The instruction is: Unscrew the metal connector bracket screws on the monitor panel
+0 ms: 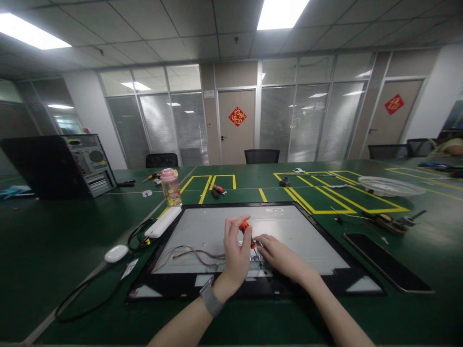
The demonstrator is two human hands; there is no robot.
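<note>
My left hand point(237, 248), with a grey-banded watch point(211, 297) on its wrist, is closed round the orange-and-black handle of a screwdriver point(245, 225). The screwdriver tilts down toward a small circuit board point(256, 259) near the lower edge of a flat display panel point(213, 224). From the other side my right hand point(278, 253) reaches in low, its fingers pressed together beside the screwdriver's shaft. Whatever lies between those fingertips is hidden. Thin red and black wires point(198, 251) run left from the board across the panel's grey back.
Left of the panel are a white power strip point(162, 222), black cable, a white oval device point(116, 253) and a pink-lidded bottle point(170, 188). A dark slab like a phone point(388, 261) lies right. Farther off stand an open computer case point(87, 164) and a white round grille point(390, 186).
</note>
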